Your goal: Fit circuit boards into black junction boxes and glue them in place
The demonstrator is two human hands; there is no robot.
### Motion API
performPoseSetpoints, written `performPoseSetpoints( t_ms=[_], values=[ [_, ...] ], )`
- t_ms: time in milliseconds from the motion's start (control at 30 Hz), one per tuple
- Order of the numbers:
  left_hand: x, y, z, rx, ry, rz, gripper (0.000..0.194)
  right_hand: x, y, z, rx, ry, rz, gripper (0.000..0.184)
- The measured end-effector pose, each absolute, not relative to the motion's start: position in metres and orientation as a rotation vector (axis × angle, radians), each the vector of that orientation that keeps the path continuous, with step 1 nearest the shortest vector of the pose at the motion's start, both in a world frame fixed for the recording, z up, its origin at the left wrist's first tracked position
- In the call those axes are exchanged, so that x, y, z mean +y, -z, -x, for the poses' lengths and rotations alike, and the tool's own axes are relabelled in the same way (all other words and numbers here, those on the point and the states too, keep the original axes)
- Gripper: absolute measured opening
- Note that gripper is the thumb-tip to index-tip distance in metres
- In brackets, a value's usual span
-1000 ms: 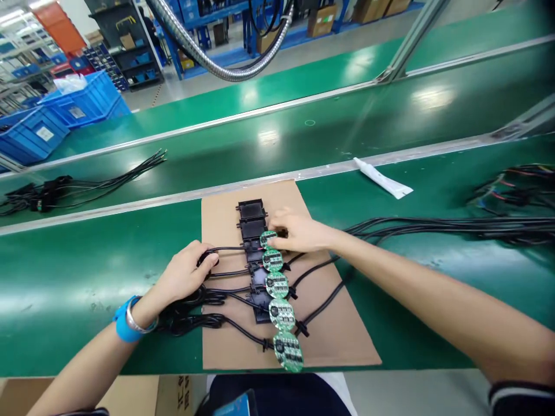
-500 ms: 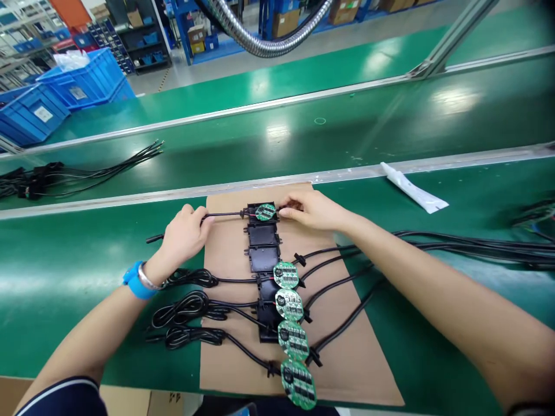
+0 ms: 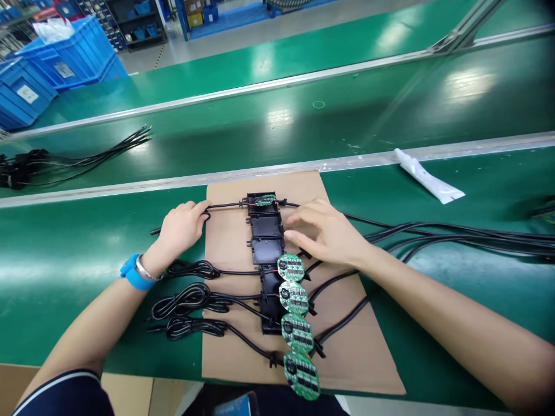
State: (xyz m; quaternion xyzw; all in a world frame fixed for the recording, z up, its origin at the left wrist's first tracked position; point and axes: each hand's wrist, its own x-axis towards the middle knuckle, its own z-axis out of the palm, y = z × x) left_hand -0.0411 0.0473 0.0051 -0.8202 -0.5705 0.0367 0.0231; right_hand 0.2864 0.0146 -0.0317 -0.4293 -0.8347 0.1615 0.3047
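A brown cardboard sheet [image 3: 347,352] lies on the green bench. On it runs a column of black plastic housings [image 3: 264,228]. The far housing holds a round green circuit board [image 3: 265,200] with a black cable [image 3: 225,205] running left from it. My left hand [image 3: 182,225] is closed on that cable at the cardboard's left edge. My right hand [image 3: 323,234] hovers open, fingers stretched, just right of the empty middle housings. Several more round boards [image 3: 295,297] with cables lie in a row nearer to me.
Coiled black cables [image 3: 186,300] lie left of the cardboard, and long black cables [image 3: 455,234] run off to the right. A white tube [image 3: 427,182] lies by the metal rail. A wire bundle [image 3: 65,164] sits on the far belt, with blue crates [image 3: 52,63] behind.
The top board with its cable was carried from the row up into the far housing. My right hand then let go and drew back toward the middle housings, opening.
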Motion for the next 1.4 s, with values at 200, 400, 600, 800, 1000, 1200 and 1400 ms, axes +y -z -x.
performPoseSetpoints(
  t_ms=[200,400,600,800,1000,1200,1400],
  values=[
    [0.066,0.013,0.043,-1.579,0.052,2.415,0.041,0.042,0.056,-0.287,-2.223,-0.156,1.454,0.036],
    [0.064,0.009,0.049,-1.593,0.021,2.466,0.041,0.067,0.068,-0.293,-2.222,-0.114,1.539,0.028],
    [0.016,-0.024,0.036,-1.543,0.248,2.931,0.041,0.025,0.037,-0.292,-2.241,-0.249,1.284,0.030],
    [-0.018,-0.022,0.020,-1.547,-0.134,3.378,0.012,-0.020,0.021,-0.280,-2.407,-0.768,1.011,0.015],
    [-0.006,-0.027,0.029,-1.742,0.051,3.358,0.013,-0.013,0.020,-0.282,-2.323,-0.768,0.824,0.012],
    [0.026,-0.024,0.033,-1.920,0.323,2.864,0.017,0.028,0.038,-0.304,-2.319,-0.538,1.113,0.023],
    [0.036,0.006,0.025,-1.772,0.084,2.865,0.016,0.030,0.063,-0.305,-2.372,-0.137,1.155,0.021]
  ],
)
